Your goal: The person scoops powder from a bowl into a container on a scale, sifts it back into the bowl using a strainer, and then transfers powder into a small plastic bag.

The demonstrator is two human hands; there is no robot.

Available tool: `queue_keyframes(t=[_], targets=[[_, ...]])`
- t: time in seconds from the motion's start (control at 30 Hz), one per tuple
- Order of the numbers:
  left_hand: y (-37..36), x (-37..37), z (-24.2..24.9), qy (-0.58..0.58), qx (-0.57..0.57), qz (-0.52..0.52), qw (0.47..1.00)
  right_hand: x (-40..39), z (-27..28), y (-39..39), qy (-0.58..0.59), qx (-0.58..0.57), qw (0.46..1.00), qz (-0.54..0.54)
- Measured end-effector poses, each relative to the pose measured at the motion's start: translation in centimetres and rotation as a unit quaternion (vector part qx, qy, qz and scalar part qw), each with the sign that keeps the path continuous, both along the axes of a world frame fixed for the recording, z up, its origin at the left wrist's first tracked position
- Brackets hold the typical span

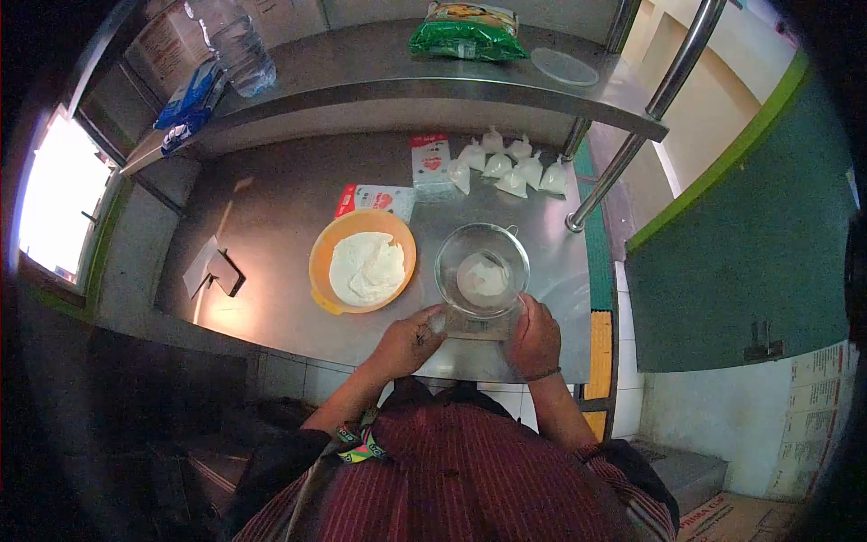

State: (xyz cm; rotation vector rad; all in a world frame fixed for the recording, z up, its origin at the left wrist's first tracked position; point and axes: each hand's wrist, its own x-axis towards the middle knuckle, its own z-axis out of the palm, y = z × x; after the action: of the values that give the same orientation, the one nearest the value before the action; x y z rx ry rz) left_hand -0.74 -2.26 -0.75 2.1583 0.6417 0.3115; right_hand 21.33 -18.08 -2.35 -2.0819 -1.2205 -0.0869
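A round, shiny bowl with a small loop at its far rim holds a little white powder. It rests on what looks like a flat kitchen scale near the counter's front edge. My left hand is closed at the scale's left side, with a small pale, see-through bit at its fingertips. My right hand is closed at the right side, its thumb by the bowl's near rim. What either hand grips is hidden. Left of the bowl stands an orange-yellow basin with a heap of white powder.
Several tied bags of white powder stand at the back right, beside red and white boxes. A dark stand is at the left. Overhead, a metal shelf carries a green packet, a lid and a plastic bottle.
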Motion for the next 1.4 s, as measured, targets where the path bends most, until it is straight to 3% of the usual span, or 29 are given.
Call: queue_keyframes(t=[0.07,0.3,0.37,0.4,0.47,0.6,0.7,0.8,1.0,1.17,1.27,1.4], targets=[[-0.1,0.0,0.6,0.042,-0.061,0.011,0.997,0.2,0.0,0.1,0.001,0.017,1.0,0.001],[0.1,0.0,0.3,0.052,-0.035,0.009,0.998,-0.1,0.1,-0.9,0.003,-0.03,0.998,0.056],[0.5,0.0,-1.2,-0.07,0.048,-0.006,0.996,-0.5,0.3,-1.1,0.001,-0.014,0.998,0.057],[0.4,-0.1,-1.3,-0.069,0.047,-0.006,0.996,-0.7,0.4,-1.3,0.011,0.002,0.998,0.06],[0.2,-0.3,-0.8,-0.012,-0.04,0.008,0.999,-1.1,0.2,-1.7,0.021,0.017,0.998,0.062],[0.0,0.0,0.0,0.026,-0.043,0.026,0.998,-1.9,-0.5,-2.1,0.015,-0.005,0.997,0.074],[0.1,0.0,-0.3,-0.023,-0.012,0.014,1.0,-2.0,-0.3,-1.9,0.012,-0.02,0.998,0.053],[-0.2,-0.1,0.5,0.044,-0.048,0.023,0.998,-1.3,-0.2,-1.5,0.007,-0.024,0.999,0.032],[-0.1,-0.4,-0.1,0.019,-0.018,0.017,0.999,-0.4,1.2,-0.6,0.015,-0.007,1.0,-0.004],[0.0,-0.1,-1.1,-0.091,0.061,0.013,0.994,0.2,0.2,-0.4,-0.002,-0.003,1.0,-0.013],[0.2,-0.3,-0.9,-0.026,0.021,0.019,0.999,-0.3,0.3,-0.8,0.027,-0.047,0.998,0.017],[0.3,-0.3,-1.7,-0.07,0.046,0.016,0.996,-0.9,1.4,-1.3,0.027,-0.026,0.998,0.044]])
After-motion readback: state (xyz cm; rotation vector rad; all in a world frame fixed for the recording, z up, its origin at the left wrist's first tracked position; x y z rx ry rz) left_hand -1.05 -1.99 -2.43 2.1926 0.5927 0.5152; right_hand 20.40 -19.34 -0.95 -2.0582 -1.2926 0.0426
